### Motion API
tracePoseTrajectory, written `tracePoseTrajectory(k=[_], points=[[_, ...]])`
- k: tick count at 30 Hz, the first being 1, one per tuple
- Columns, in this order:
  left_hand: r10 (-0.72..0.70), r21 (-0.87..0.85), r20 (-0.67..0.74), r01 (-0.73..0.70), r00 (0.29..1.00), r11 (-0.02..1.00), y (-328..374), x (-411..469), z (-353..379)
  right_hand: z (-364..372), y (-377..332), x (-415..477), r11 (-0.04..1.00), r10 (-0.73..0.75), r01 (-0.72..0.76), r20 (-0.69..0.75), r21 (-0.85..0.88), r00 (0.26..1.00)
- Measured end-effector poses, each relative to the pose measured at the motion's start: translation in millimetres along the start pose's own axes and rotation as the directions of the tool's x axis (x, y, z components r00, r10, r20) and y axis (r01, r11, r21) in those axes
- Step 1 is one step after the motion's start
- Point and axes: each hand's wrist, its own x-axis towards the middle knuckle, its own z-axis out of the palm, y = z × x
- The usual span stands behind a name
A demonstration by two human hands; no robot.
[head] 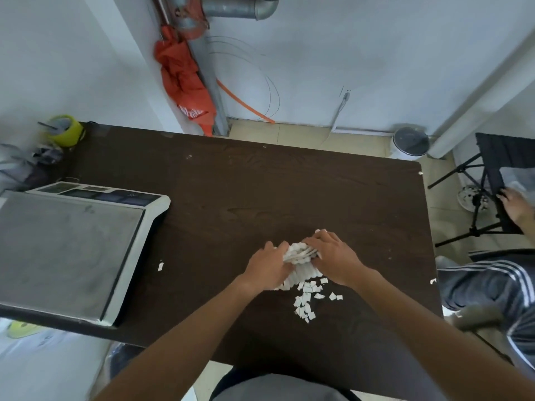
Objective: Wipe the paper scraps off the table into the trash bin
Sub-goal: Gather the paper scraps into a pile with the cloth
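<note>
A two-handed grip
We curl our left hand and right hand round a white wad (paper or cloth, unclear) just above paper scraps on the desk

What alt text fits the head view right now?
The left hand and right hand grip a wad of scraps on the table, with loose ones lying nearer the person. A scale sits left; the bin stands on the floor past the far right corner.

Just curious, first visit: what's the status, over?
Left hand, right hand cup paper scraps. Trash bin on floor, far corner. Scale aside, not blocking.
</note>
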Motion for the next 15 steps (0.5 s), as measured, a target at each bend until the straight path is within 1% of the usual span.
tracePoseTrajectory(k=[4,7,12,15], points=[[0.016,-0.037,0.010,-0.016,1.000,0.999,13.7,-15.0,16.6,8.6,11.3,-27.1,1.000,-0.004,0.004,-0.007,-0.002,1.000],[0.051,-0.060,-0.006,-0.052,0.999,0.997,17.3,-14.8,10.6,1.5,14.0,-30.0,1.000,0.010,-0.010,-0.026,0.008,1.000],[0.117,-0.008,-0.076,-0.118,0.990,0.993,21.0,-0.1,-17.1,-19.8,13.1,-22.2,0.994,-0.039,0.026,-0.124,-0.109,0.992],[0.152,0.042,-0.127,-0.148,0.980,0.988,24.2,8.4,-34.0,-30.6,9.9,-12.8,0.976,-0.107,0.078,-0.135,-0.202,0.985]])
